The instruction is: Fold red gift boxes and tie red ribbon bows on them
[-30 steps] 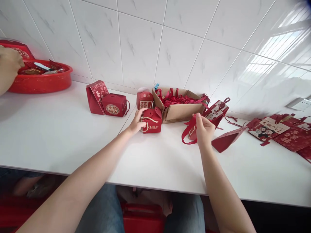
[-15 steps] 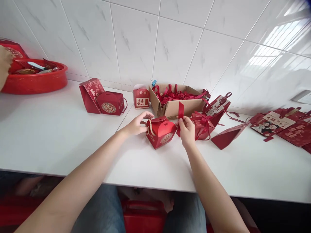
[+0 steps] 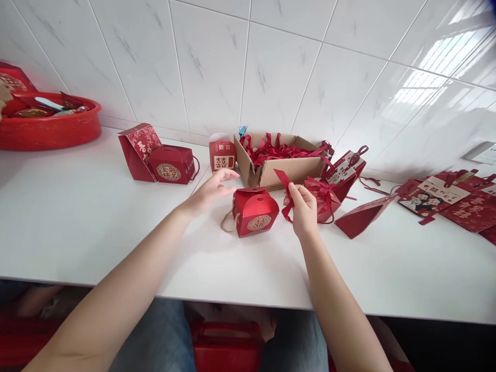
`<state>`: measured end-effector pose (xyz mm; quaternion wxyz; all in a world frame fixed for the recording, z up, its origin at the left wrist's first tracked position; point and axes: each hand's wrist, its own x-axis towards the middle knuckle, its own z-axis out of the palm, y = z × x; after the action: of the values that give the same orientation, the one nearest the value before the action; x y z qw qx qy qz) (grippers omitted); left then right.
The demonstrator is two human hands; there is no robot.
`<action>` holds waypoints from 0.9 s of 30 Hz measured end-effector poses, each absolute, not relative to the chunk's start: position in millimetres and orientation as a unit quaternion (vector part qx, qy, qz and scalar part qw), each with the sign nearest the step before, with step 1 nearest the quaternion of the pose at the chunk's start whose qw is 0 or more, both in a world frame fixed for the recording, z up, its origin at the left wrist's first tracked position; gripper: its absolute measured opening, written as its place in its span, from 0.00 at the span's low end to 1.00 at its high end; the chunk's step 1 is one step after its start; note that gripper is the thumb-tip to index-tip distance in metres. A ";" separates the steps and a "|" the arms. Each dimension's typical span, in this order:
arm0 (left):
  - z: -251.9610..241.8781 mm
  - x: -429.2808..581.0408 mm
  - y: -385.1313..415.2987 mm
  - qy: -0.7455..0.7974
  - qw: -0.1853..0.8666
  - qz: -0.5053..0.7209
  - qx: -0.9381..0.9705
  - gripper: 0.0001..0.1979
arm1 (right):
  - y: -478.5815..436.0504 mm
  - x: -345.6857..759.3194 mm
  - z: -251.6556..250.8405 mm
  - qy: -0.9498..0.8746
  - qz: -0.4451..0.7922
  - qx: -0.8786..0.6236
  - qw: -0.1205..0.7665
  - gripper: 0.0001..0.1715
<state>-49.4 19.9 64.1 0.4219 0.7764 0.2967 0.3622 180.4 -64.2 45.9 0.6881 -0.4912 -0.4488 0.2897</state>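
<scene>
A small red gift box (image 3: 256, 211) with a rope handle stands on the white counter (image 3: 96, 217) in front of me. My left hand (image 3: 209, 190) hovers just left of and above the box, fingers stretched out, holding nothing. My right hand (image 3: 303, 206) is to the right of the box and pinches a red ribbon (image 3: 285, 186) that sticks up from its fingers. A ribbon-tied red box (image 3: 323, 199) sits right behind that hand.
An open cardboard box (image 3: 282, 168) full of red ribbons stands at the wall. Red gift boxes (image 3: 163, 160) lie to the left, a small one (image 3: 222, 156) beside the carton. Flat red bags (image 3: 445, 199) lie at right. A red basin (image 3: 46, 126) sits far left.
My left hand has let go of the red box and opened; the box now stands upright on the counter. My right hand brought the ribbon from the right to beside the box.
</scene>
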 end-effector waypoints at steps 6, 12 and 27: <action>53.7 -24.8 -1.9 0.338 0.358 0.372 0.787 0.23 | -73.6 174.6 54.0 -0.478 0.266 -0.496 0.675 0.17; 58.4 -27.8 -4.9 0.332 0.290 0.411 0.798 0.14 | -80.0 172.5 58.1 -0.483 0.284 -0.482 0.674 0.12; 59.0 -25.0 -10.4 0.245 0.021 0.469 0.848 0.14 | -81.0 173.9 55.1 -0.487 0.299 -0.525 0.630 0.15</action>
<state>-25.0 -10.4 59.0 0.0210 0.8483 0.2446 0.4692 173.9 -81.0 55.1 0.6302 -0.5254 -0.4872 0.2990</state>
